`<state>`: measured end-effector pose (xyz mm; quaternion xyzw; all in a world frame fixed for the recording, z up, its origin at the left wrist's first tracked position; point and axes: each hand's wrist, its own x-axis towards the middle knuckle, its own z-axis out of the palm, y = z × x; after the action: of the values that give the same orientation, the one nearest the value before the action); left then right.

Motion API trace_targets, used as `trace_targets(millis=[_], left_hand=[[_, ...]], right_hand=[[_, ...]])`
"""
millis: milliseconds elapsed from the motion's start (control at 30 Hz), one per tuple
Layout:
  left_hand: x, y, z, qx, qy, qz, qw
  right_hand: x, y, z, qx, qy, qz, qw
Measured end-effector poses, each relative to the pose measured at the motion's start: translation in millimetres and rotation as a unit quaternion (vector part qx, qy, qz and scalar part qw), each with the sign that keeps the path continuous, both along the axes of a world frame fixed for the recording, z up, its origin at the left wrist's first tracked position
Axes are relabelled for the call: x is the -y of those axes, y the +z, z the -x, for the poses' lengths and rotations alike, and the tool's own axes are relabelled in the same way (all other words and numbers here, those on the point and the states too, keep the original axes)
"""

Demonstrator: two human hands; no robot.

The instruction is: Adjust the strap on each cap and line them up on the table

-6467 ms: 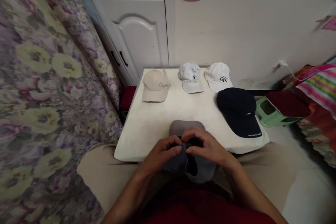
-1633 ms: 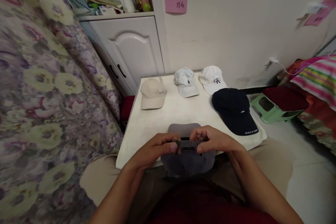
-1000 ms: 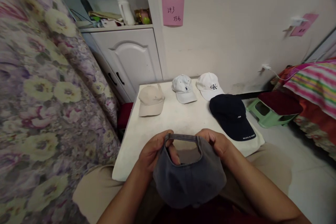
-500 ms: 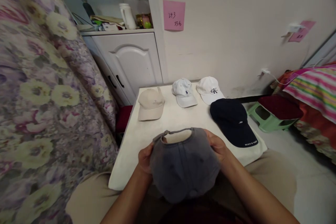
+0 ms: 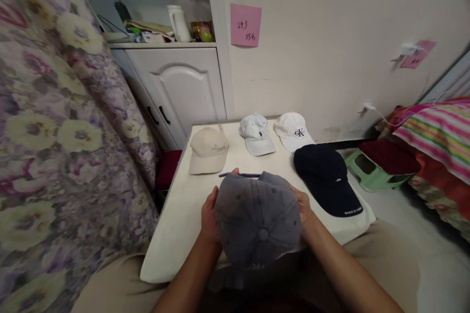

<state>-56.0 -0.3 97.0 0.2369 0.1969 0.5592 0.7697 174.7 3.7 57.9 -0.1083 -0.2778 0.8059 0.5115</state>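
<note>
I hold a faded grey cap (image 5: pixel 257 217) over the near edge of a white table (image 5: pixel 183 215), its crown facing me and its back strap pointing away. My left hand (image 5: pixel 209 212) grips its left side, fingers wrapped round the rim. My right hand (image 5: pixel 303 208) grips the right side the same way. Most of both hands' fingers are hidden behind the cap.
On the table lie a beige cap (image 5: pixel 208 149), a pale cap with a small logo (image 5: pixel 256 133), a white cap with black letters (image 5: pixel 293 131) and a dark navy cap (image 5: pixel 326 176). Flowered fabric (image 5: pixel 55 132) fills the left; a green stool (image 5: pixel 370 171) stands at right.
Both hands left the back strap, took the cap by its sides and turned it so the crown faces me, lifting it forward over the table. My view tilted up.
</note>
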Motion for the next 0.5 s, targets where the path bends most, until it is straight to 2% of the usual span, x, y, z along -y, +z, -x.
trace_targets(millis=[133, 200, 367, 500], left_hand=[[-14, -16.6, 9, 0.068, -0.103, -0.047, 0.991], [-20, -24.5, 11, 0.096, -0.134, -0.061, 0.984], [-40, -41.2, 6, 0.127, -0.126, -0.062, 0.982], [-56, -53.7, 2, 0.131, -0.114, -0.022, 0.985]], right_hand=[[-10, -9.6, 7, 0.012, -0.033, 0.033, 0.999], [-16, -15.1, 8, 0.017, -0.043, 0.056, 0.997], [-31, -35.8, 4, 0.014, -0.033, 0.11, 0.993], [-35, -54.8, 4, -0.002, -0.003, 0.128, 0.992]])
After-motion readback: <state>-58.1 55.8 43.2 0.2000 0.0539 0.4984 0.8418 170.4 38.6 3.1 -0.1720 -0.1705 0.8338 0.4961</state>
